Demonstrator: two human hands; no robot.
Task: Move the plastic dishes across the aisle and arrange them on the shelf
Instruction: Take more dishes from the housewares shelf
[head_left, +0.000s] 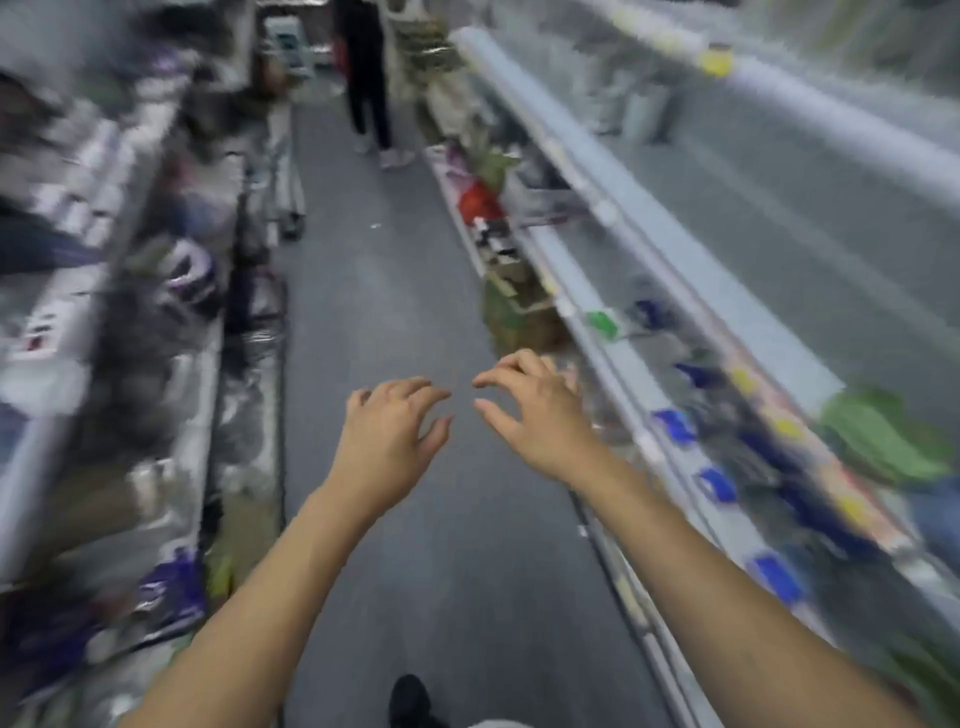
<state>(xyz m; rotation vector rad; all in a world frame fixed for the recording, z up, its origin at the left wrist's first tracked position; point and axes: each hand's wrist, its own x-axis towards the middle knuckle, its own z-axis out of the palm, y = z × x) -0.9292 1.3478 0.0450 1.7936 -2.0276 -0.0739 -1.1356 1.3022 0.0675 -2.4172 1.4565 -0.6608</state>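
Both arms reach out over the grey aisle floor. My left hand (392, 431) and my right hand (530, 410) hover side by side, fingers loosely spread and slightly bent, holding nothing. The view is heavily blurred by motion. Green plastic dishes (883, 436) lie on the right-hand shelf (691, 280), to the right of my right hand. Wrapped, shiny goods fill the left-hand shelves (156, 322); I cannot tell single dishes there.
A person in dark clothes (369, 78) stands far down the aisle. A small cart or stand (288, 187) sits at the left side of the aisle. Blue price tags (717, 483) line the right shelf edge. My dark shoe (410, 701) shows below.
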